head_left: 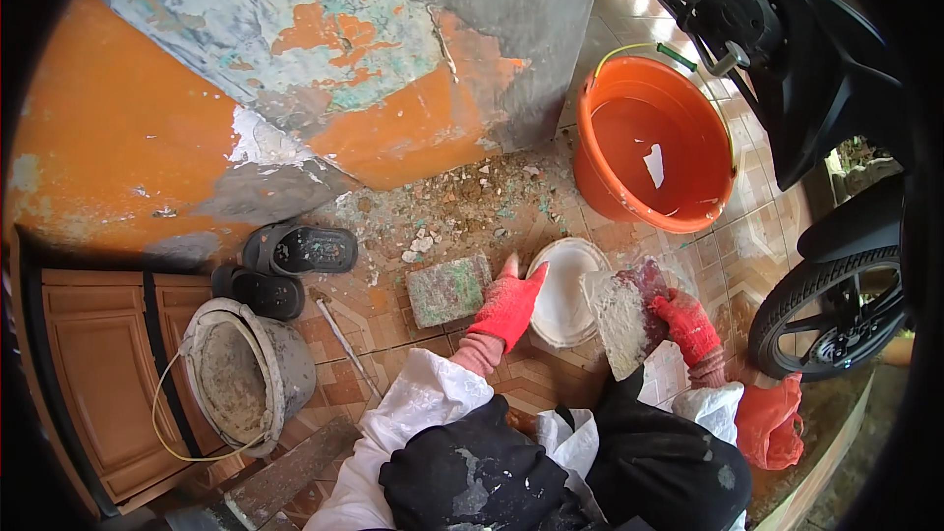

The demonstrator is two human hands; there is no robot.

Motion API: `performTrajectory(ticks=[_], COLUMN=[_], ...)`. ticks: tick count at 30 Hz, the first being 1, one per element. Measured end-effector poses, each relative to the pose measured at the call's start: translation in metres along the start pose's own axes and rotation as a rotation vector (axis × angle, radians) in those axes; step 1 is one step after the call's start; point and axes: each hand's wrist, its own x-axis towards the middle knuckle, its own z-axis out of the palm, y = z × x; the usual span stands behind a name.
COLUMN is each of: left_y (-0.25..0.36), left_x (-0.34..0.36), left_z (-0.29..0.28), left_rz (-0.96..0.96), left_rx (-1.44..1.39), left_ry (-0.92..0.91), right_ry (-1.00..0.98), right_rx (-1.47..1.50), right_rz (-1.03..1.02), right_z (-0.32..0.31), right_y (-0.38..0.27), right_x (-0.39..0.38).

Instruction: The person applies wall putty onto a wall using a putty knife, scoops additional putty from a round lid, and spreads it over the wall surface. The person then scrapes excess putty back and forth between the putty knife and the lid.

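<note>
My left hand (pixel 509 303), in a red glove with some fingertips bare, lies against the left side of a round white tub (pixel 568 334). Its thumb and a finger are stretched apart near the rim. Inside the tub is something white. To the right of the tub, my right hand (pixel 688 324), also gloved in red, is closed on the right edge of a flat maroon board (pixel 649 285). Thick pale mortar (pixel 619 315) coats much of the board's face. A rough, greenish-grey block (pixel 448 292) sits on the tiles left of my left hand.
An orange bucket (pixel 654 138) with a white scrap inside stands beyond the tub. A motorbike wheel (pixel 831 320) is at right. Rubble (pixel 442 206) lines the peeling wall (pixel 324 59). At left are black sandals (pixel 313 249), a mortar-caked pail (pixel 295 374) and a thin rod (pixel 346 346).
</note>
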Motion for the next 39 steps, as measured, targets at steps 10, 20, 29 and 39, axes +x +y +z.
performTrajectory(ticks=[10,20,29,39], left_y=[-0.030,-0.024,-0.035,-0.025], left_x=[-0.023,0.001,0.015,0.001], left_z=[0.018,0.026,0.015,0.003], left_rz=[0.099,-0.075,0.036,0.286], left_rx=[0.292,0.493,-0.218,-0.025], left_ry=[0.202,0.233,0.004,0.041], right_ry=[0.295,0.203,0.184,0.344], right_rx=[-0.110,-0.164,-0.083,0.006], right_rz=[0.446,0.388,0.408,0.414], right_z=[0.035,0.048,0.044,0.043], right_y=[0.010,-0.020,-0.009,0.020], right_x=[0.011,0.044,0.052,0.049])
